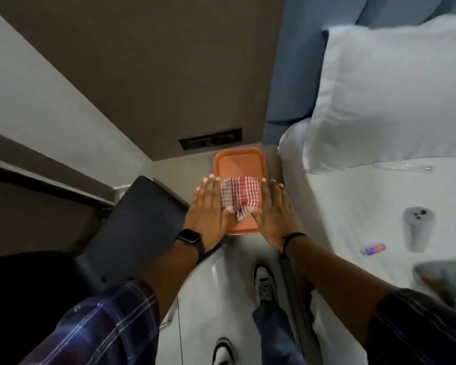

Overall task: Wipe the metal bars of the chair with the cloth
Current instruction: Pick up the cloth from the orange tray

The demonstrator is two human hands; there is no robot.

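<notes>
A red-and-white checked cloth lies folded on an orange tray that rests on a low surface by the wall. My left hand lies flat at the cloth's left edge and my right hand lies flat at its right edge. The fingers of both are stretched out, and both thumbs touch the cloth's near edge. The dark padded chair stands just left of my left hand. I cannot make out its metal bars.
A bed with a white sheet and pillow fills the right side. On it lie a grey object and a small red-blue item. A socket panel sits on the wall behind the tray. My shoes stand on the pale floor.
</notes>
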